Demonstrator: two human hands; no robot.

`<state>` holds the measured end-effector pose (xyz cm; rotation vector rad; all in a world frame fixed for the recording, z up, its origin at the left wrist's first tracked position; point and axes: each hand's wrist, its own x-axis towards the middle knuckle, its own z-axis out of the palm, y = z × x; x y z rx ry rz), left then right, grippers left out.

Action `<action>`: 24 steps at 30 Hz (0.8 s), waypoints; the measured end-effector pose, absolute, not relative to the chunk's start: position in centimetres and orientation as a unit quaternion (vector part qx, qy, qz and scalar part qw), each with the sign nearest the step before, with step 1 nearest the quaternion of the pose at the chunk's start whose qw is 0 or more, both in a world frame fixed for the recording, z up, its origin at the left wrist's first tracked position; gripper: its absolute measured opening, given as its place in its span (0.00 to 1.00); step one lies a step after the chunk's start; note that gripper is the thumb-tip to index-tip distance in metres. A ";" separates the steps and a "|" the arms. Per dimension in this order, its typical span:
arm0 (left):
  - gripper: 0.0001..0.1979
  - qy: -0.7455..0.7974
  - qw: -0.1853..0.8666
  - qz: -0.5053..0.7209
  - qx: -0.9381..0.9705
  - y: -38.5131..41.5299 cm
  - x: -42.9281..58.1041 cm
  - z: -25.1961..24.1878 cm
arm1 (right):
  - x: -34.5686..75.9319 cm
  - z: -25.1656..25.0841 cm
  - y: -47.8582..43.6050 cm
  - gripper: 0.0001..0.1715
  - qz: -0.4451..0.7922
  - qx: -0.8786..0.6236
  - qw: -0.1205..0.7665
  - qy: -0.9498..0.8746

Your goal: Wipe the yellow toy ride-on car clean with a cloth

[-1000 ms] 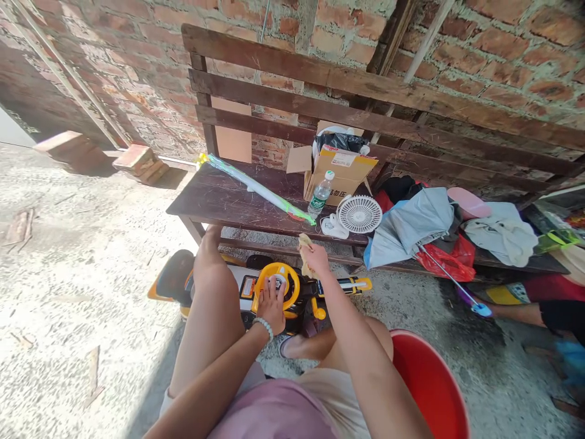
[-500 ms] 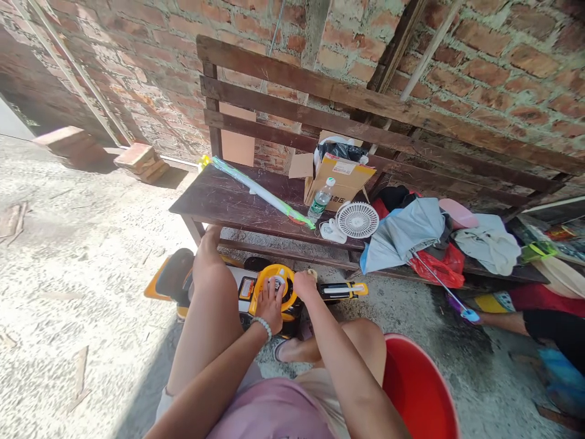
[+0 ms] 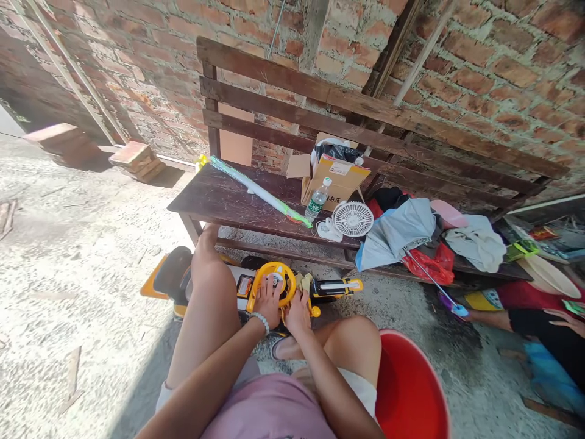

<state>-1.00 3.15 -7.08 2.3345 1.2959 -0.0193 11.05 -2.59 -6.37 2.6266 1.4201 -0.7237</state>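
A yellow and black ride-on toy vehicle [image 3: 244, 285] stands between my legs, in front of the bench. My left hand [image 3: 269, 303] lies on its yellow steering wheel [image 3: 290, 275], fingers spread over the hub. Just right of the wheel, my right hand [image 3: 298, 315] has its fingers closed on a tan cloth [image 3: 304, 281], low against the toy's side. A yellow knob [image 3: 315, 311] sticks out beside that hand. The toy's yellow and black arm [image 3: 338, 286] points to the right.
The wooden bench [image 3: 205, 198] carries a wrapped stick, a water bottle [image 3: 319, 200], a white fan [image 3: 353, 219], a cardboard box [image 3: 336, 183] and a folded umbrella [image 3: 400, 235]. A red bucket [image 3: 406, 390] stands by my right knee. Another person's arm [image 3: 489, 319] reaches in at right.
My right hand has moved down and toward me from the wheel's far right rim to the toy's near side, with the cloth. My left hand stays on the wheel. The view has shifted slightly.
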 end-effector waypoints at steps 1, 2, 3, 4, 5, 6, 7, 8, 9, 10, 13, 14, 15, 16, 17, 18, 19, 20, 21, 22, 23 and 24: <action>0.48 0.471 0.234 -0.008 0.851 3.1 -1.0 -7.0 | 11.2 -6.6 -2.7 0.50 -0.229 0.855 0.029 0.465; 0.48 0.469 0.235 -0.011 0.851 3.2 -1.1 -7.0 | 11.3 -6.8 -2.7 0.54 -0.223 0.854 0.026 0.469; 0.49 0.468 0.236 -0.015 0.852 3.2 -1.1 -6.9 | 11.6 -7.0 -2.7 0.57 -0.222 0.851 0.025 0.476; 0.49 0.468 0.236 -0.020 0.851 3.2 -1.1 -6.8 | 11.8 -7.2 -2.6 0.59 -0.226 0.845 0.025 0.484; 0.49 0.469 0.237 -0.024 0.850 3.2 -1.1 -6.7 | 12.1 -7.4 -2.5 0.59 -0.233 0.839 0.027 0.490; 0.50 0.470 0.237 -0.027 0.850 3.2 -1.1 -6.7 | 12.3 -7.6 -2.4 0.59 -0.240 0.834 0.029 0.496; 0.50 0.472 0.237 -0.029 0.849 3.2 -1.0 -6.8 | 12.6 -7.8 -2.3 0.59 -0.244 0.830 0.031 0.500; 0.50 0.473 0.237 -0.030 0.848 3.3 -1.0 -6.8 | 12.8 -7.9 -2.2 0.59 -0.244 0.828 0.035 0.503; 0.50 0.473 0.238 -0.029 0.848 3.3 -0.9 -7.0 | 13.0 -8.0 -2.2 0.58 -0.243 0.826 0.039 0.507; 0.49 0.474 0.238 -0.027 0.847 3.3 -0.9 -7.1 | 13.2 -8.1 -2.2 0.57 -0.242 0.823 0.042 0.513; 0.49 0.479 0.231 -0.020 0.846 3.2 -0.7 -7.5 | 13.6 -8.1 -2.5 0.50 -0.250 0.792 0.059 0.554; 0.49 0.481 0.230 -0.018 0.846 3.2 -0.7 -7.5 | 13.6 -8.2 -2.6 0.47 -0.254 0.775 0.068 0.575; 0.49 0.483 0.229 -0.016 0.845 3.2 -0.6 -7.5 | 13.5 -8.3 -2.7 0.43 -0.256 0.757 0.078 0.596; 0.48 0.484 0.230 -0.016 0.844 3.2 -0.6 -7.5 | 13.4 -8.5 -2.8 0.40 -0.255 0.743 0.087 0.613; 0.48 0.485 0.232 -0.015 0.843 3.2 -0.6 -7.3 | 13.1 -8.7 -2.9 0.39 -0.250 0.734 0.095 0.624; 0.47 0.485 0.234 -0.015 0.843 3.2 -0.7 -7.2 | 12.7 -9.0 -3.0 0.38 -0.244 0.733 0.101 0.627; 0.47 0.483 0.237 -0.016 0.843 3.2 -0.7 -7.0 | 12.4 -9.3 -3.0 0.38 -0.235 0.740 0.106 0.621; 0.47 0.481 0.241 -0.018 0.843 3.2 -0.8 -6.9 | 12.0 -9.6 -3.1 0.38 -0.224 0.752 0.111 0.609; 0.48 0.477 0.246 -0.021 0.844 3.2 -0.9 -6.7 | 11.7 -9.9 -3.2 0.39 -0.213 0.766 0.115 0.596; 0.48 0.473 0.251 -0.024 0.844 3.2 -1.0 -6.6 | 11.5 -10.2 -3.2 0.40 -0.203 0.780 0.115 0.581; 0.49 0.469 0.256 -0.028 0.845 3.3 -1.1 -6.5 | 11.4 -10.4 -3.3 0.41 -0.192 0.794 0.111 0.566; 0.50 0.465 0.259 -0.031 0.846 3.3 -1.2 -6.5 | 11.5 -10.5 -3.4 0.43 -0.185 0.809 0.104 0.549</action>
